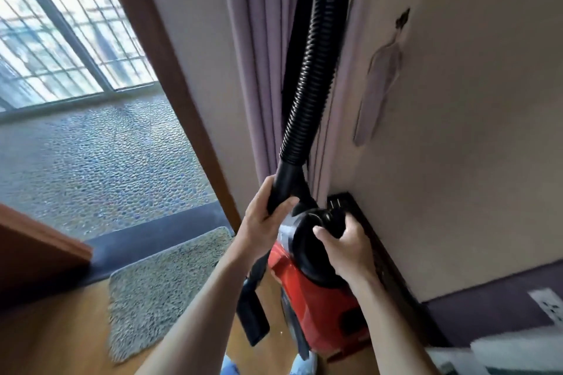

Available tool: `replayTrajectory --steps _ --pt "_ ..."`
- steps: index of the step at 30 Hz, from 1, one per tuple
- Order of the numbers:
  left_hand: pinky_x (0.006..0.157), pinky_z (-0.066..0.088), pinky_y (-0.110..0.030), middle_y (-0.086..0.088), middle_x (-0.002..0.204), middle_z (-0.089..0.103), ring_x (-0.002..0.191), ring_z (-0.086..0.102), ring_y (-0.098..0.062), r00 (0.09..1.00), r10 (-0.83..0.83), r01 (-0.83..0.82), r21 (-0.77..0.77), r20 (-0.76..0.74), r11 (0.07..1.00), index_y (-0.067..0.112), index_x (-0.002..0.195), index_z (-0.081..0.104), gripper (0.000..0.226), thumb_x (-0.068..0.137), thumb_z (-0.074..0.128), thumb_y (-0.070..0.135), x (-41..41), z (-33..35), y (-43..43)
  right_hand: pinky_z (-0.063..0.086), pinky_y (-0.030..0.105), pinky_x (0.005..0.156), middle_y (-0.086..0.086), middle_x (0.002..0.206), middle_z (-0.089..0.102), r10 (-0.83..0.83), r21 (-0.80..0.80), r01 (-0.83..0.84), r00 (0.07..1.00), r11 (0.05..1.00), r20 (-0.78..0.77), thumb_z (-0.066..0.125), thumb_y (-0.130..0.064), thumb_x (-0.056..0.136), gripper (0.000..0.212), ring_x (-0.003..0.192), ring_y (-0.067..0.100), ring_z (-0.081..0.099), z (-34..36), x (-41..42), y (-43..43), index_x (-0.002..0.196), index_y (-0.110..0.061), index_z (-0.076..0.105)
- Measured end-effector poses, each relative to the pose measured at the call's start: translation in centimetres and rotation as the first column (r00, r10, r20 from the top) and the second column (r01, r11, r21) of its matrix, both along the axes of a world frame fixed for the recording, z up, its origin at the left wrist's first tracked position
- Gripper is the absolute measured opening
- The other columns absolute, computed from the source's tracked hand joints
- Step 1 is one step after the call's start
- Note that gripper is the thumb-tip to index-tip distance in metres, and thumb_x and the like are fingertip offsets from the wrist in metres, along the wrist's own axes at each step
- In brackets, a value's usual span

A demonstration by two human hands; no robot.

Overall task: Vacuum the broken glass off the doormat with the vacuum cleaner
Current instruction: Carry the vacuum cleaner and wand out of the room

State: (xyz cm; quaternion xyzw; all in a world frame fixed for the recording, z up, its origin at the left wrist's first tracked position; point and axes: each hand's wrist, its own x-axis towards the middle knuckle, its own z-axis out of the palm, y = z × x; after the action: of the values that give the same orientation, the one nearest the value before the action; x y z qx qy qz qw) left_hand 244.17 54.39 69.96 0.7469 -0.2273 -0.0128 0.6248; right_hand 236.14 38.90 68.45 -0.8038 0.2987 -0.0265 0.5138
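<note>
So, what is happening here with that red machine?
A person holds a red vacuum cleaner. The left hand grips the rigid end of its black hose; the right hand grips the machine's black front. The doormat lies to the left, away from both hands. I cannot make out glass.

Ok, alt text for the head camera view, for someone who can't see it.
A person's left hand grips the black hose at its cuff while the right hand grips the black end of a red vacuum cleaner. A grey doormat lies on the floor to the left.
</note>
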Motion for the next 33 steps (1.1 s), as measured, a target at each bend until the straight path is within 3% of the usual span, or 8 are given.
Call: replayTrajectory --steps 2,5,11,15,19,23,29,33 --pt "0.064 0.043 -0.032 0.001 0.076 0.052 0.069 0.048 -0.013 0.999 0.033 -0.033 0.015 -0.008 0.999 0.036 0.099 0.055 0.018 0.094 0.062 0.021 -1.1 0.0 1.7 0.057 0.042 0.090 -0.017 0.089 0.061 0.048 -0.007 -0.048 0.999 0.999 0.003 0.074 -0.032 0.082 0.023 0.099 0.023 0.065 -0.1 0.0 1.2 0.099 -0.032 0.058" --pt "0.066 0.040 -0.020 0.009 0.076 0.052 0.070 0.046 -0.005 0.996 0.085 -0.085 0.001 -0.038 0.996 0.024 0.101 0.056 0.013 0.095 0.061 0.014 -3.0 -0.3 5.0 0.053 0.035 0.089 -0.003 0.099 0.070 0.143 -0.035 -0.142 0.990 0.989 0.018 0.077 -0.028 0.082 0.027 0.101 0.024 0.066 0.0 0.0 4.1 0.105 -0.019 0.065" --pt "0.074 0.042 -0.018 0.021 0.082 0.060 0.077 0.052 -0.001 0.965 0.247 -0.249 -0.010 -0.087 0.969 0.031 0.103 0.059 0.015 0.093 0.064 0.022 -5.3 -1.2 12.9 0.051 0.035 0.096 0.009 0.114 0.071 0.283 -0.052 -0.282 0.959 0.958 0.029 0.080 -0.027 0.083 0.043 0.110 0.031 0.066 -0.5 0.7 11.3 0.117 -0.006 0.066" --pt "0.074 0.045 -0.021 0.013 0.084 0.063 0.079 0.056 -0.006 0.923 0.373 -0.377 -0.027 -0.090 0.926 0.040 0.100 0.060 0.011 0.089 0.064 0.040 -7.1 -1.4 19.7 0.051 0.034 0.098 0.004 0.115 0.071 0.387 -0.065 -0.384 0.922 0.921 0.023 0.077 -0.041 0.076 0.061 0.108 0.024 0.066 -0.2 0.6 17.4 0.123 -0.005 0.063" --pt "0.072 0.045 -0.025 0.010 0.079 0.060 0.077 0.057 -0.011 0.851 0.513 -0.521 -0.054 -0.112 0.852 0.036 0.094 0.059 0.012 0.088 0.066 0.043 -9.1 -1.3 27.2 0.050 0.033 0.078 0.000 0.091 0.072 0.503 -0.130 -0.500 0.864 0.856 -0.008 0.077 -0.032 0.083 0.026 0.093 0.027 0.069 0.0 0.3 24.4 0.099 -0.017 0.063" --pt "0.072 0.045 -0.024 0.013 0.074 0.061 0.073 0.058 -0.007 0.744 0.658 -0.668 -0.098 -0.116 0.738 0.023 0.096 0.058 0.023 0.088 0.066 0.044 -11.6 -1.1 35.1 0.048 0.034 0.079 -0.002 0.096 0.072 0.630 -0.189 -0.622 0.776 0.760 -0.021 0.075 -0.036 0.083 0.024 0.098 0.028 0.068 0.5 -0.8 32.2 0.098 -0.024 0.060" --pt "0.079 0.045 -0.046 -0.020 0.083 0.053 0.079 0.052 -0.037 0.598 0.797 -0.797 -0.156 -0.079 0.583 0.004 0.108 0.055 0.043 0.093 0.062 0.044 -17.7 -0.7 46.8 0.049 0.037 0.089 0.003 0.105 0.074 0.754 -0.207 -0.738 0.657 0.642 -0.005 0.074 -0.034 0.083 0.030 0.107 0.029 0.067 0.6 -1.7 44.3 0.109 -0.021 0.064" --pt "0.074 0.046 -0.029 -0.005 0.078 0.056 0.073 0.055 -0.016 0.505 0.862 -0.858 -0.133 -0.037 0.497 0.007 0.110 0.057 0.032 0.095 0.062 0.035 -22.6 -0.4 53.2 0.045 0.033 0.081 -0.002 0.094 0.068 0.840 -0.187 -0.825 0.542 0.533 0.004 0.074 -0.032 0.085 0.023 0.102 0.026 0.066 0.6 -3.0 52.2 0.103 -0.024 0.062"
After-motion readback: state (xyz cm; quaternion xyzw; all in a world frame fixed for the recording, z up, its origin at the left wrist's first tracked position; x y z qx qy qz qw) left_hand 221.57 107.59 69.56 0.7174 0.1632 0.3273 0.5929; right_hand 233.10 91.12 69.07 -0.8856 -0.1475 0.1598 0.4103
